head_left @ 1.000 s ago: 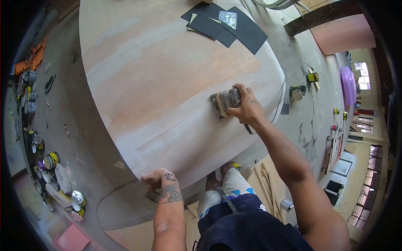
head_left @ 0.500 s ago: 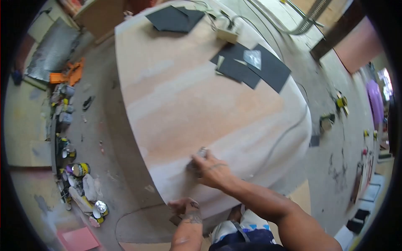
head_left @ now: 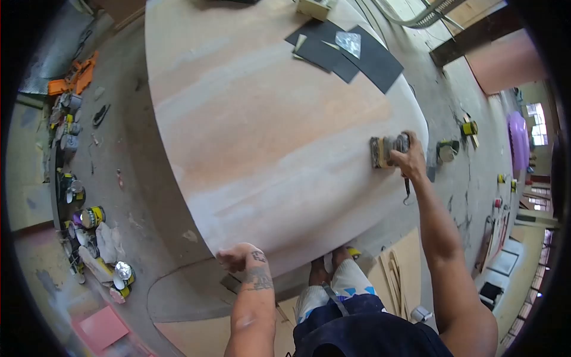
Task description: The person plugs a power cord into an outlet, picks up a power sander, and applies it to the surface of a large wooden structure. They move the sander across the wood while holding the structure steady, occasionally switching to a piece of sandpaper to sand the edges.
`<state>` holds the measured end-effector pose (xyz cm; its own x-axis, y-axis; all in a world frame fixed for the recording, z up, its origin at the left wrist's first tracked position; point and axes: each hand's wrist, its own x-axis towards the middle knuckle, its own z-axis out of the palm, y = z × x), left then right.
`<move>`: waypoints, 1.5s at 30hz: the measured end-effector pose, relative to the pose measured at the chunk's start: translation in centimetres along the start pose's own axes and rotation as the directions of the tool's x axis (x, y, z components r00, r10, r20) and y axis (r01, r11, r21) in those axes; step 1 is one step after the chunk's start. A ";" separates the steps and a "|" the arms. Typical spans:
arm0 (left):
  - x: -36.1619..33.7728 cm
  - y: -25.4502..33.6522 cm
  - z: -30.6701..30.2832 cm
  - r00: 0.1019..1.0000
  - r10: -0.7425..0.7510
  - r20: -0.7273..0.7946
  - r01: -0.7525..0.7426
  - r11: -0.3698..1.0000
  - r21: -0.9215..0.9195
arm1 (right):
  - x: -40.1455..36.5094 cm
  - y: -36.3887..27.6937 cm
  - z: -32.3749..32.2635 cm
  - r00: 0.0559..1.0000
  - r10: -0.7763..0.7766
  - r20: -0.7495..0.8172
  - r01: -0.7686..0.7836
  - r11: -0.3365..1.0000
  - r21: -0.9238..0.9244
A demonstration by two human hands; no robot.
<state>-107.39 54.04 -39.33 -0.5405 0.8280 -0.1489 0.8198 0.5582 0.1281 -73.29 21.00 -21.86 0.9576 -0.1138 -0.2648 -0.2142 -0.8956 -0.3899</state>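
My right hand point(head_left: 409, 156) is wrapped round an electric sander point(head_left: 386, 152), whose flat pad meets the surface near the right side of a large curved panel point(head_left: 250, 131). The sander's cord hangs just below my hand. The panel has whitish and tan bands across it. At the panel's near left corner is my left hand point(head_left: 237, 257), its fingers curled in; whether they hold anything is hidden. Dark sandpaper sheets point(head_left: 377, 62) lie on the panel's far part, with a small clear plastic packet point(head_left: 348, 43) on top.
A power box point(head_left: 315, 8) sits at the panel's far edge. Paint cans point(head_left: 89, 217) and rags line the floor on the left, near an orange object point(head_left: 76, 76). More cans point(head_left: 447, 151) stand to the right. Wood strips point(head_left: 392, 279) lie by my feet.
My right hand has carried the sander from the panel's near middle across to its right side. My left hand stays by the near left corner. The camera view has shifted.
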 end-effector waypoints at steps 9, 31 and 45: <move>6.0 -1.5 6.4 0.981 -0.188 0.041 0.189 0.982 -0.023 | -14.2 -8.0 7.4 0.806 -0.376 0.457 0.422 0.907 0.001; 2.3 -1.7 -1.3 0.996 0.089 -0.010 -0.084 0.897 -0.434 | 7.9 11.5 -6.1 0.665 -0.671 0.326 0.716 0.698 -0.024; -1.2 1.1 0.6 0.979 0.021 -0.200 -0.089 0.938 -0.335 | 1.0 -2.3 1.0 -0.015 -0.797 0.603 0.978 0.114 0.175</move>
<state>-105.76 53.62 -39.58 -0.5502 0.8333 0.0534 0.7533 0.4678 0.4623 -72.06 23.41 -22.08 0.0401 0.9752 -0.2175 0.8781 -0.1383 -0.4580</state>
